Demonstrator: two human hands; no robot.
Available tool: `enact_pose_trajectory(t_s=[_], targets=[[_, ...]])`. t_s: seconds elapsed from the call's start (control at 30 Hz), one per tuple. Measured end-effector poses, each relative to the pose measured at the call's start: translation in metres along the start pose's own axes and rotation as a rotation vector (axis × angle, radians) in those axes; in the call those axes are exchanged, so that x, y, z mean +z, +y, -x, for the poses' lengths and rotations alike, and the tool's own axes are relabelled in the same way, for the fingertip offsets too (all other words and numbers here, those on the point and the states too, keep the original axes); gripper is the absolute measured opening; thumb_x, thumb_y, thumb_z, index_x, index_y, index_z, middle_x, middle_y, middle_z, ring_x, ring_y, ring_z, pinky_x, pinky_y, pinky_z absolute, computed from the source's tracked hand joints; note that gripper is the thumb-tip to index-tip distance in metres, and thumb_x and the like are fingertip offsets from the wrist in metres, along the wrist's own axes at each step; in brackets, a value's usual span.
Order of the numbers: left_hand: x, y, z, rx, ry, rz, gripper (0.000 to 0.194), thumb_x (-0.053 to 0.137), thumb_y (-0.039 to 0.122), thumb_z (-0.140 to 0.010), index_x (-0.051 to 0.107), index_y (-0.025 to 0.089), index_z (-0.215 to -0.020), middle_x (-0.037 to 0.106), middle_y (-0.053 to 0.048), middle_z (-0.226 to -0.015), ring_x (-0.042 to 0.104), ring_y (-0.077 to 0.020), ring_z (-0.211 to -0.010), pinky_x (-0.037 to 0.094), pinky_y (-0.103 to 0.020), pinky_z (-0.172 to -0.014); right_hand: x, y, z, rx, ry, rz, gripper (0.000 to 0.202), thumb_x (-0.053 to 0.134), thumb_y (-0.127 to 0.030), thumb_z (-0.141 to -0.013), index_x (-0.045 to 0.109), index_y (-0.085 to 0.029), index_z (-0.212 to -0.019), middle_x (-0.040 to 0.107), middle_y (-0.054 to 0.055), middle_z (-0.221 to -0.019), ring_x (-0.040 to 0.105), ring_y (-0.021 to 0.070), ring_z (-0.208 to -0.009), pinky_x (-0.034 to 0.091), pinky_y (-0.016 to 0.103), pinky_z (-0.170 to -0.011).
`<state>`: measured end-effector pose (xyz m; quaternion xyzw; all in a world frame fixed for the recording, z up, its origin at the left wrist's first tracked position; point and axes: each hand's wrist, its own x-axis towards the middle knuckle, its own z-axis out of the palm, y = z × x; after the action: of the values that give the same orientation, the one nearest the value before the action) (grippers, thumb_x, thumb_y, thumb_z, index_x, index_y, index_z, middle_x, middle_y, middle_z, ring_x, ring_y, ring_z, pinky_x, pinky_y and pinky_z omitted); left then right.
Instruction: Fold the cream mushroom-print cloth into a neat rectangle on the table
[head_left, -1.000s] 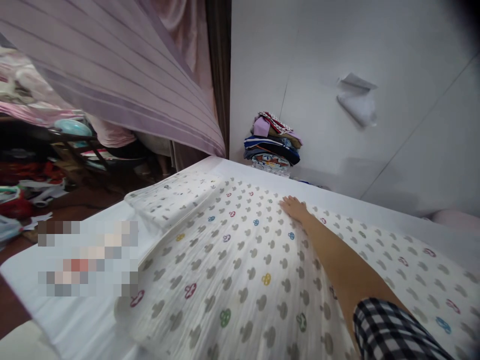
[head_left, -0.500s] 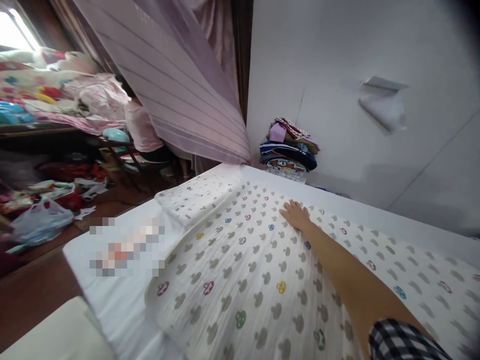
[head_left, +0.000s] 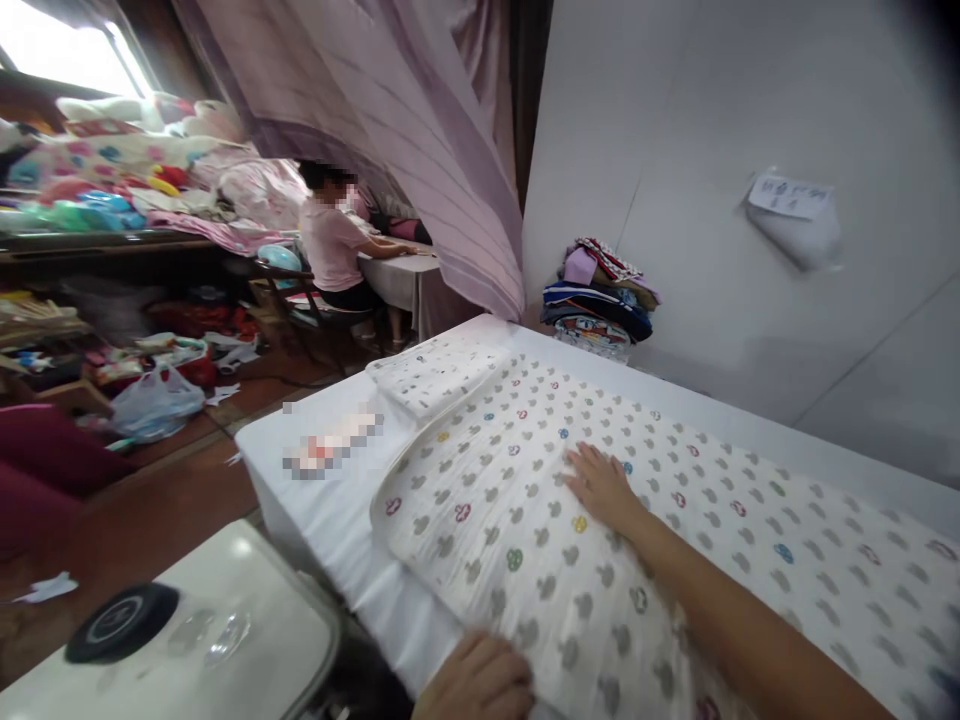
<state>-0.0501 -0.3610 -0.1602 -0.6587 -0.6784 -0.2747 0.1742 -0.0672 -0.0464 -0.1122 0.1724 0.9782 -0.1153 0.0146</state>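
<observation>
A white cotton blanket (head_left: 525,510) with grey and coloured mushroom-like prints lies spread over a table covered in white cloth (head_left: 315,515). My right hand (head_left: 602,487) rests flat on it, fingers stretched out and holding nothing. At the bottom of the view my left hand (head_left: 478,678), slightly blurred, has its fingers curled over the blanket's near edge; the fingertips are hidden. Beyond the blanket's far left corner lies a smaller white printed cloth (head_left: 435,375). A pixelated patch (head_left: 330,445) hides a flat item on the table's left part.
A cream machine housing (head_left: 225,610) with a black knob stands at the lower left. Folded clothes (head_left: 600,300) are stacked by the white wall. Behind a pink curtain (head_left: 442,150) a person in pink (head_left: 334,245) sits at another table. A plastic bag (head_left: 157,400) lies on the floor.
The view has swung left and down, bringing in the machine housing. My left hand has come into view at the blanket's near edge. My right hand has slid nearer over the blanket.
</observation>
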Motion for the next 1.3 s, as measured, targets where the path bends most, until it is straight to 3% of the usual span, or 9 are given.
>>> enact_pose_trajectory(t_s=[0.1,0.27,0.37,0.47,0.7,0.87,1.03,1.3], targets=[[-0.018,0.007,-0.014,-0.133,-0.061,0.136,0.011,0.058,0.019,-0.076,0.063,0.025,-0.084,0.066,-0.001,-0.085,0.059,-0.0147,-0.082,0.049,-0.033,-0.077,0.009,-0.009,0.068,-0.052,-0.003,-0.013,0.055,0.029,-0.050,-0.094,0.038,-0.025,-0.142,0.024,0.008,-0.152,0.017,0.0253,-0.141,0.015,0.053,-0.112],[-0.039,0.016,-0.026,-0.182,-0.183,0.228,0.011,0.051,0.019,-0.083,0.060,0.021,-0.090,0.066,-0.004,-0.096,0.056,-0.0183,-0.097,0.043,-0.037,-0.088,0.014,-0.022,0.173,-0.119,0.077,-0.168,0.051,0.036,-0.047,-0.093,0.045,-0.024,-0.138,0.034,0.007,-0.148,0.025,0.0253,-0.139,0.026,0.049,-0.112],[-0.039,0.014,-0.027,-0.190,-0.207,0.264,0.012,0.052,0.019,-0.083,0.060,0.020,-0.093,0.065,-0.004,-0.101,0.054,-0.0188,-0.100,0.041,-0.037,-0.091,0.016,-0.033,0.220,-0.176,0.158,-0.241,0.045,0.038,-0.045,-0.094,0.054,-0.024,-0.131,0.044,0.006,-0.142,0.031,0.0242,-0.136,0.032,0.046,-0.110],[-0.038,0.012,-0.028,-0.182,-0.192,0.283,0.014,0.053,0.020,-0.083,0.059,0.019,-0.095,0.064,-0.005,-0.103,0.053,-0.0195,-0.102,0.041,-0.038,-0.093,0.019,-0.045,0.250,-0.206,0.220,-0.243,0.038,0.039,-0.038,-0.094,0.061,-0.022,-0.121,0.055,0.007,-0.131,0.042,0.0232,-0.129,0.035,0.045,-0.108],[-0.037,0.010,-0.029,-0.175,-0.180,0.250,0.027,0.058,0.029,-0.083,0.058,0.017,-0.108,0.064,-0.008,-0.106,0.054,-0.0223,-0.102,0.043,-0.041,-0.092,0.022,-0.068,0.265,-0.188,0.272,-0.139,0.030,0.042,-0.029,-0.093,0.065,-0.021,-0.110,0.063,0.009,-0.114,0.054,0.0230,-0.107,0.043,0.042,-0.094],[-0.037,0.009,-0.041,-0.139,-0.234,0.218,0.017,0.052,0.027,-0.088,0.065,0.019,-0.096,0.065,-0.006,-0.099,0.055,-0.0197,-0.096,0.044,-0.037,-0.089,0.019,-0.077,0.258,-0.143,0.223,0.033,0.027,0.043,-0.027,-0.093,0.066,-0.017,-0.105,0.061,0.011,-0.109,0.052,0.0227,-0.099,0.043,0.036,-0.088],[-0.036,0.011,-0.053,-0.075,-0.322,0.102,0.024,0.045,0.027,-0.092,0.066,0.019,-0.084,0.062,-0.006,-0.091,0.053,-0.0192,-0.089,0.042,-0.036,-0.081,0.015,-0.074,0.255,-0.153,0.174,0.080,0.028,0.040,-0.020,-0.094,0.066,-0.017,-0.103,0.061,0.009,-0.107,0.051,0.0206,-0.097,0.041,0.033,-0.087],[-0.040,0.020,-0.045,-0.038,-0.316,0.004,0.024,0.039,0.023,-0.094,0.061,0.018,-0.086,0.059,-0.006,-0.088,0.050,-0.0196,-0.086,0.039,-0.035,-0.078,0.012,-0.065,0.253,-0.126,0.199,-0.020,0.027,0.039,-0.018,-0.094,0.065,-0.018,-0.100,0.062,0.007,-0.104,0.052,0.0172,-0.098,0.041,0.028,-0.087]])
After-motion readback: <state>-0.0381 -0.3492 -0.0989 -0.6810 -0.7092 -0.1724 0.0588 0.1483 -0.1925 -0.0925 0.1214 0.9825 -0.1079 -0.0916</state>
